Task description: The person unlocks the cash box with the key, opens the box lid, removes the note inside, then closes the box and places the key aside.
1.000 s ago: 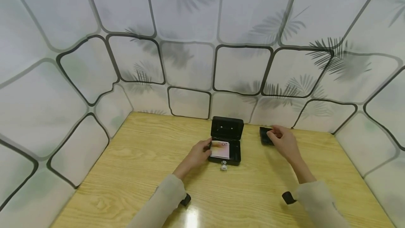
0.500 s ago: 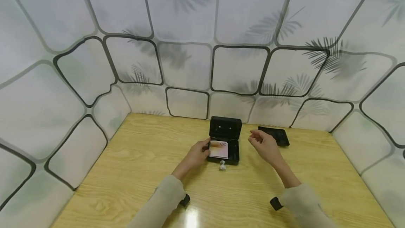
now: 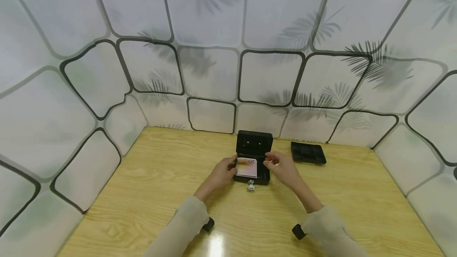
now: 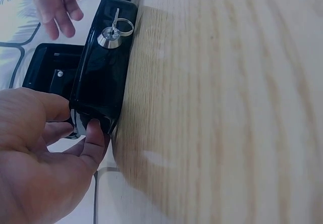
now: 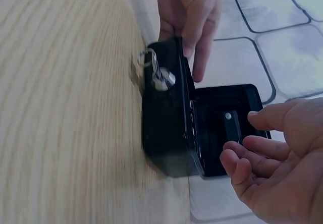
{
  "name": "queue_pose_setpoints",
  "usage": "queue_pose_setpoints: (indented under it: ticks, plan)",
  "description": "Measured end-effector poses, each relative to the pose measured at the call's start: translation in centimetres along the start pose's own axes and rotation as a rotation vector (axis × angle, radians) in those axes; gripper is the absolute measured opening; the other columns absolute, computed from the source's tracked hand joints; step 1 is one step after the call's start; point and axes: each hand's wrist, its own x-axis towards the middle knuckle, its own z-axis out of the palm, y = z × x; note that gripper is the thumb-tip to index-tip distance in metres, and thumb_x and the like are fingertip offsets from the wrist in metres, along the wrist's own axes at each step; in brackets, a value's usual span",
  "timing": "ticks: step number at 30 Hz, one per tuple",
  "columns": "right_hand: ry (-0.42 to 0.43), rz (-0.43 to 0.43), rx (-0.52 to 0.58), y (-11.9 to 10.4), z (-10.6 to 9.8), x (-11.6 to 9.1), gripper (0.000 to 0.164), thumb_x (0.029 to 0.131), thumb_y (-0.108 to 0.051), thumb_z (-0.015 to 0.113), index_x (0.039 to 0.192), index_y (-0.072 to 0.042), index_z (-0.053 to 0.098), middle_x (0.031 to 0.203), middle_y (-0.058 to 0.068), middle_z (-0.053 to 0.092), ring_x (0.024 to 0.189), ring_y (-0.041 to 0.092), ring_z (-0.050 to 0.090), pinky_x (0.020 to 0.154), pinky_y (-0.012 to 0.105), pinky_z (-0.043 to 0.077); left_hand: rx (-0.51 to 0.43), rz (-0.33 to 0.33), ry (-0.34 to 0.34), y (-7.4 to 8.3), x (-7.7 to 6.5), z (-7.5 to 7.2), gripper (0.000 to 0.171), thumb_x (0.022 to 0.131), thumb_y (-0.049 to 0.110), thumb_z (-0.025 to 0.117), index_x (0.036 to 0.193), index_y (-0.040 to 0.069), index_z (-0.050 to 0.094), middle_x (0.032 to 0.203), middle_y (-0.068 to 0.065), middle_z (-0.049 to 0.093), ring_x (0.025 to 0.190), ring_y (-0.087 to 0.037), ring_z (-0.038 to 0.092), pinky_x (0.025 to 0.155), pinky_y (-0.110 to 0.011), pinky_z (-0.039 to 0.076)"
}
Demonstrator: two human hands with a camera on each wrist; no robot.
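Observation:
A small black cash box [image 3: 264, 177] stands on the wooden table, its lid [image 3: 254, 142] raised at the back. Pinkish banknotes [image 3: 246, 167] marked 20 lie in its left part. At its left side my left hand [image 3: 221, 171] grips the wall near the rim; the left wrist view has those fingers [image 4: 93, 143] curled against the box end. My right hand [image 3: 285, 169] is at the box's right rim, fingers bent loosely around nothing. From the front lock [image 5: 164, 80] hangs a key with a ring [image 4: 123, 27].
To the right of the box, near the wall, lies a black compartment tray [image 3: 308, 153]. Behind the table [image 3: 171, 154] rises a patterned fabric wall [image 3: 214, 74], which also closes in both sides.
My right hand has come left from the black tray to the right edge of the cash box, uncovering the tray. The left hand keeps its grip on the box.

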Motion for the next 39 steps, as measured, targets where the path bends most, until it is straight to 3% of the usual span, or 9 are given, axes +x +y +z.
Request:
queue_pose_setpoints:
  ticks: [15,21,23,28,31,35,39]
  plan:
    - [-0.107,0.115,-0.08,-1.5,2.9,0.6,0.031,0.096,-0.005,0.07,0.121,0.012,0.069,0.1,0.015,0.073,0.086,0.026,0.068,0.076,0.044,0.057,0.023,0.015,0.005,0.0,0.1,0.0,0.054,0.099,-0.003,0.059,0.15,-0.011,0.044,0.142,-0.035,0.051,0.132,-0.043,0.051,0.109,-0.054,0.041]
    - [-0.155,0.114,-0.139,-1.9,3.5,0.9,0.008,0.093,-0.006,0.072,0.089,0.0,0.071,0.077,0.004,0.064,0.066,0.017,0.055,0.062,0.034,0.047,0.014,0.016,0.002,-0.1,0.0,-0.1,0.054,0.099,-0.003,0.059,0.15,-0.011,0.044,0.143,-0.034,0.051,0.132,-0.044,0.052,0.109,-0.054,0.042]
    - [-0.164,0.129,-0.145,-2.1,3.7,0.9,0.016,0.093,-0.007,0.072,0.079,-0.005,0.065,0.068,-0.001,0.054,0.06,0.014,0.044,0.057,0.03,0.037,0.014,0.015,0.001,-0.2,0.0,0.0,0.053,0.1,-0.002,0.059,0.15,-0.01,0.044,0.143,-0.034,0.051,0.132,-0.043,0.052,0.109,-0.054,0.042]
    - [-0.163,0.176,-0.2,-2.5,4.0,0.9,0.024,0.093,-0.009,0.074,0.072,-0.007,0.062,0.063,-0.003,0.047,0.057,0.013,0.039,0.053,0.028,0.03,0.01,0.02,-0.001,-0.3,0.0,0.0,0.053,0.1,-0.002,0.059,0.15,-0.01,0.044,0.142,-0.034,0.051,0.13,-0.043,0.053,0.108,-0.053,0.043]
    - [-0.17,0.199,-0.228,-2.7,4.1,1.0,0.019,0.093,-0.011,0.075,0.076,-0.006,0.067,0.068,0.0,0.057,0.059,0.014,0.045,0.053,0.03,0.036,0.007,0.027,0.004,-0.3,0.0,0.1,0.053,0.1,-0.002,0.059,0.15,-0.011,0.044,0.142,-0.034,0.052,0.129,-0.043,0.054,0.108,-0.053,0.043]
    - [-0.164,0.214,-0.258,-3.0,4.1,1.0,0.009,0.092,-0.013,0.076,0.092,-0.004,0.077,0.089,0.007,0.072,0.072,0.018,0.061,0.062,0.037,0.051,0.003,0.025,0.011,-0.3,0.0,0.1,0.053,0.1,-0.002,0.059,0.15,-0.011,0.044,0.142,-0.034,0.052,0.129,-0.043,0.054,0.108,-0.052,0.043]
    - [-0.161,0.227,-0.26,-3.2,4.3,1.0,0.011,0.092,-0.013,0.075,0.085,-0.006,0.073,0.075,0.003,0.064,0.064,0.016,0.055,0.055,0.032,0.044,0.008,0.027,0.01,-0.2,0.1,0.0,0.053,0.1,-0.002,0.059,0.15,-0.01,0.044,0.141,-0.034,0.052,0.129,-0.043,0.055,0.107,-0.052,0.044]
